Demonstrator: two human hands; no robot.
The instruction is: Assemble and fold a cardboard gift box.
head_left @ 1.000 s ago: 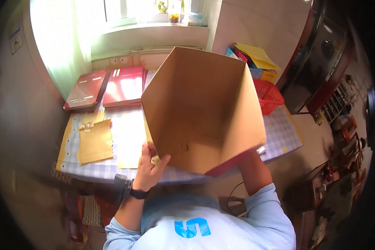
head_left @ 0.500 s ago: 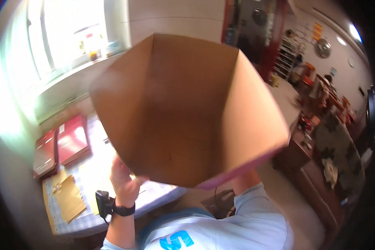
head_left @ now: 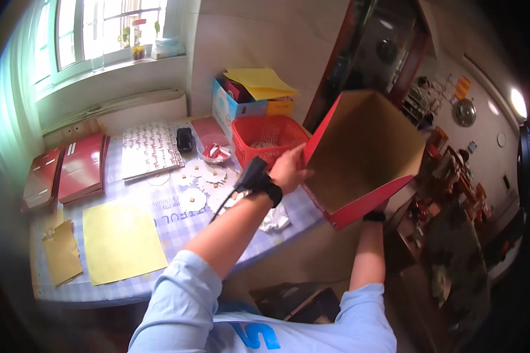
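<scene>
An open cardboard box, red outside and bare brown inside, hangs tilted in the air past the table's right end, its mouth toward me. My left hand grips its left edge, the thumb against the wall. From below, my right hand bears the box's near right side; its fingers are hidden behind the cardboard. Nothing shows inside the box. Close to my left hand stands a red plastic basket, with white paper discs bearing small brown squares on the tablecloth nearby.
The checked table carries red flat boxes, a yellow sheet, a torn brown piece, a printed white stack, crumpled white paper and a blue carton. A doorway and a cluttered room lie to the right.
The box has swung right and away from me, turning so its red outside shows. Both arms have moved right with it, uncovering the table, the basket and the paper discs.
</scene>
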